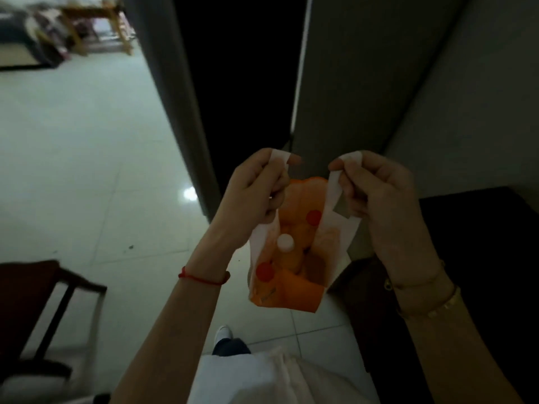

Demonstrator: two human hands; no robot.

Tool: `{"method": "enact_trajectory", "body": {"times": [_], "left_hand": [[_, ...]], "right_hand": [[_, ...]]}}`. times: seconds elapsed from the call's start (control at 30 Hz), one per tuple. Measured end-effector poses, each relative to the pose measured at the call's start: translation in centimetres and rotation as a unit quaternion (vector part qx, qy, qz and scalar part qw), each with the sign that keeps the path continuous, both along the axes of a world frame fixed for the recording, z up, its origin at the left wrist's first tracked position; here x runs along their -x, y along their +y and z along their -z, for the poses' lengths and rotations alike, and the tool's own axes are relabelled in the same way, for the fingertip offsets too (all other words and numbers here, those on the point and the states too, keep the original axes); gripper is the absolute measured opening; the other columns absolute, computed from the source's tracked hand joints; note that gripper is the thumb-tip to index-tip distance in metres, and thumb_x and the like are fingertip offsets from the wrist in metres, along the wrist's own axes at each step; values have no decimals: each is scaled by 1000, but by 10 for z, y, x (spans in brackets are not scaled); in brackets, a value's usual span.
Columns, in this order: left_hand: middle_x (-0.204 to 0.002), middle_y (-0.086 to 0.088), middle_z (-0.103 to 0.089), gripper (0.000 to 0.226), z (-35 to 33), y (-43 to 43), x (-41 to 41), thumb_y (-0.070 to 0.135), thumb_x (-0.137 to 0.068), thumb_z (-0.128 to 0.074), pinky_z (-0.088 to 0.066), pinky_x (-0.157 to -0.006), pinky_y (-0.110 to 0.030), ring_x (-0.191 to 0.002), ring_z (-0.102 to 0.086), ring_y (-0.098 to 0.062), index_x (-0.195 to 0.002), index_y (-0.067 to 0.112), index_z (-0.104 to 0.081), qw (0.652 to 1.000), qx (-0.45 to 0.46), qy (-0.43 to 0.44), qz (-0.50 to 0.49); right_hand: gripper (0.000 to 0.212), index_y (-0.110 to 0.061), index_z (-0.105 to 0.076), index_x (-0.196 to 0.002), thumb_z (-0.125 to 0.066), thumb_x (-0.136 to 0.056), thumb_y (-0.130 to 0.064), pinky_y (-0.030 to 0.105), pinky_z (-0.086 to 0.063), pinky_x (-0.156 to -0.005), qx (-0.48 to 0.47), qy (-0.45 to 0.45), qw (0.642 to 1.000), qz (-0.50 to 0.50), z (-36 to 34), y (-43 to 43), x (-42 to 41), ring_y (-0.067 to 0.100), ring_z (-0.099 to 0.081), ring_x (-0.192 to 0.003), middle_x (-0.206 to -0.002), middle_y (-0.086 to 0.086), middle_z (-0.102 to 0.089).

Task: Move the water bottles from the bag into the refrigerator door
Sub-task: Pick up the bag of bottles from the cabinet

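An orange paper bag point(294, 293) with white handles hangs in front of me, its mouth pulled apart. My left hand point(253, 188) grips the left handle and my right hand point(376, 188) grips the right handle. Inside the bag I see bottle tops: a white cap point(285, 242) in the middle, a red cap point(313, 217) further back and another red cap point(264, 271) nearer me. The bottle bodies are hidden in the bag. A tall grey refrigerator point(344, 71) stands just beyond the bag, its door shut.
A dark gap point(245, 68) lies left of the refrigerator. A dark low cabinet point(478, 243) stands at right. A dark wooden chair point(38, 304) sits at lower left on the glossy tiled floor point(87, 170). Wooden furniture point(96, 21) is far back left.
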State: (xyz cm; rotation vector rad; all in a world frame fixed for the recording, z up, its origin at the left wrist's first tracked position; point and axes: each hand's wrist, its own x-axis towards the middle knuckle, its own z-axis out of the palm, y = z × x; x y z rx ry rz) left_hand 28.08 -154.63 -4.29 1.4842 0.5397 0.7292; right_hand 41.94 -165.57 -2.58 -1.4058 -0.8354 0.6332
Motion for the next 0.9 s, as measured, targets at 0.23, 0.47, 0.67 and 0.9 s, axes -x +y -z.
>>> {"method": "enact_trajectory", "body": {"times": [0.23,0.47,0.67,0.9], "left_hand": [[-59,10,-44,31,15,31,82,10,-106,-34,-29,-38,-14,-44,-36,-2,-117,-12,-53,998,20,21,-62],[-57,11,-44,29,18,86,160,9,-106,-35,-29,-37,-14,-42,-36,-2,-116,-10,-55,995,41,44,-74],[-58,10,-42,30,24,148,213,10,-106,-36,-28,-36,-14,-41,-34,-2,-117,-10,-54,997,41,54,-36],[-58,10,-42,26,32,217,246,11,-106,-37,-26,-36,-14,-41,-34,-3,-113,-2,-58,997,45,67,12]], "right_hand": [[23,-5,-64,-92,-44,-101,-13,13,-29,-43,38,10,996,-86,16,52,68,3,-35,-45,-62,1,-47],[24,-6,-65,-92,-43,-101,-13,11,-34,-45,88,18,994,-67,33,117,146,2,-43,-46,-64,3,-48],[25,-11,-64,-88,-43,-100,-12,16,-34,-45,91,57,994,-36,41,169,209,7,-40,-49,-62,1,-49],[23,-6,-65,-92,-45,-100,-14,13,-34,-43,108,98,989,22,53,219,258,4,-41,-47,-61,1,-48]]}}
